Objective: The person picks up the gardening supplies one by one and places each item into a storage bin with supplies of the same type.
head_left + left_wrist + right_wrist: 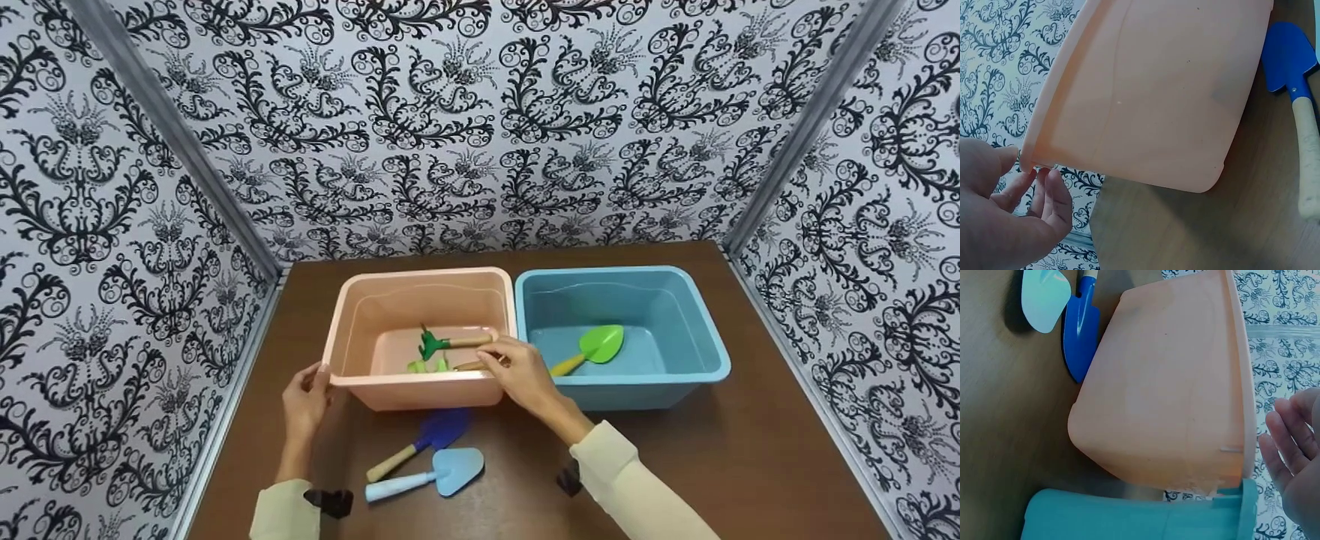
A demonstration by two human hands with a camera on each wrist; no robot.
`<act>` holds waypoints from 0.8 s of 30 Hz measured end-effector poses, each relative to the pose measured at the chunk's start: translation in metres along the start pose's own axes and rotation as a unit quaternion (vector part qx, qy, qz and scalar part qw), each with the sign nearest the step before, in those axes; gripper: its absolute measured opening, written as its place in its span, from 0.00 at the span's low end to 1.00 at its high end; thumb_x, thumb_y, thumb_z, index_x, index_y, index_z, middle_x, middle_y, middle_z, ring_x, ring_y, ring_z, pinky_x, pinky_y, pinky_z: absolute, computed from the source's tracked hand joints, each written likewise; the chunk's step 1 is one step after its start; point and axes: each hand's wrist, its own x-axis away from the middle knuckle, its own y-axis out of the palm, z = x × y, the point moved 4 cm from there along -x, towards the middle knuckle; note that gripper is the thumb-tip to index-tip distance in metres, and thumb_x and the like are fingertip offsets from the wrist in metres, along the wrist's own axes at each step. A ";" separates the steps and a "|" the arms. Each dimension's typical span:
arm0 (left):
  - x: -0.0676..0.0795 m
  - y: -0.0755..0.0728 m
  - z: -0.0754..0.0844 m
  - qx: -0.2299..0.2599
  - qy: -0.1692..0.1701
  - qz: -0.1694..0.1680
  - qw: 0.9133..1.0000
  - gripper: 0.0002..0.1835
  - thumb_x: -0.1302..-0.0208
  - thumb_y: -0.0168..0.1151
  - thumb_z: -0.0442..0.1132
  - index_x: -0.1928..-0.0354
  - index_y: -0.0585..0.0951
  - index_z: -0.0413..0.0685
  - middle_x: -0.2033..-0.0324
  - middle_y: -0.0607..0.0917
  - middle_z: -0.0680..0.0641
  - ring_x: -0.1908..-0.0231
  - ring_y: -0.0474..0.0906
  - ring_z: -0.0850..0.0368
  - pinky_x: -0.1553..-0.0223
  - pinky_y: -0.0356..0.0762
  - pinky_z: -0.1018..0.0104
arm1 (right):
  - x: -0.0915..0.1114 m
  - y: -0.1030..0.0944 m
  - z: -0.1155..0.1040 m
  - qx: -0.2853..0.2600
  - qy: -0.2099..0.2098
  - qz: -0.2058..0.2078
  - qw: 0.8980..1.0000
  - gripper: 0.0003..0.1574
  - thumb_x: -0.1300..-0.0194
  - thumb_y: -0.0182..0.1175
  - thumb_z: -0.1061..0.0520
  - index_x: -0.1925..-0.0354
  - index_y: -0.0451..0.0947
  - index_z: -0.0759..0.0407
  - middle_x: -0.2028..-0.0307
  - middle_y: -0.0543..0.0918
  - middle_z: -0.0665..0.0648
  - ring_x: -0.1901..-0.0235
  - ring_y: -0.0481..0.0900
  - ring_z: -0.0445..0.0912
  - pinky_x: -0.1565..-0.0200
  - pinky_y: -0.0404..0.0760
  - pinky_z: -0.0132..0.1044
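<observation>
Over the near right part of the peach rectangular plastic tub (427, 394), the right hand (525, 375) reaches in with thumb and fingertips drawn close, beside the wooden handle of a light green, small-headed hand tool (441, 365). Whether it pinches that handle I can't tell from where I stand; the right wrist view shows only bent fingers beyond the rim. That tool is inside the tub, along its near side, with a dark green pronged rake with a wooden handle (433, 345) just behind it. The left hand (306, 401) pinches the tub's near left corner, thumb against the rim and fingers curled beneath. I'd keep that hold light, just enough to steady the tub without tipping it. The right hand, I'd say, should work on the light green tool's handle alone, since the rake's handle ends close by and could be dragged along. Any lift ought to go straight up, clear of the rim and of the neighbouring blue rectangular plastic tub (630, 394), where a lime green trowel with a yellow handle (600, 345) leans near the shared edge.
</observation>
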 end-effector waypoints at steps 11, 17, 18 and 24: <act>0.015 -0.002 -0.007 -0.014 0.025 0.027 0.999 0.23 0.22 0.48 0.40 0.37 0.73 0.29 0.49 0.80 0.24 0.71 0.77 0.73 0.71 0.77 0.80 | 0.006 -0.031 -0.006 0.001 -0.003 0.019 1.000 0.08 0.35 0.67 0.59 0.58 0.89 0.58 0.66 0.89 0.52 0.68 0.82 0.41 0.63 0.85 0.36; 0.025 -0.001 -0.016 -0.037 0.029 0.049 0.998 0.20 0.22 0.48 0.38 0.37 0.73 0.30 0.51 0.81 0.28 0.73 0.74 0.71 0.72 0.74 0.80 | 0.011 -0.052 -0.008 0.000 -0.037 0.044 0.998 0.07 0.35 0.67 0.62 0.59 0.89 0.58 0.68 0.87 0.51 0.68 0.82 0.40 0.63 0.85 0.36; 0.026 -0.001 -0.017 -0.042 0.029 0.048 0.998 0.20 0.22 0.48 0.37 0.38 0.74 0.30 0.51 0.81 0.28 0.72 0.75 0.69 0.72 0.73 0.80 | 0.011 -0.056 -0.007 -0.001 -0.040 0.047 0.998 0.07 0.35 0.67 0.62 0.59 0.89 0.58 0.68 0.87 0.51 0.68 0.82 0.40 0.63 0.85 0.35; 0.035 0.007 -0.022 -0.081 0.051 0.048 0.994 0.16 0.26 0.54 0.33 0.44 0.77 0.28 0.50 0.83 0.27 0.55 0.83 0.42 0.57 0.81 0.64 | 0.010 -0.083 -0.006 0.003 -0.039 0.063 0.997 0.08 0.35 0.66 0.61 0.58 0.89 0.57 0.65 0.87 0.51 0.65 0.83 0.43 0.60 0.83 0.28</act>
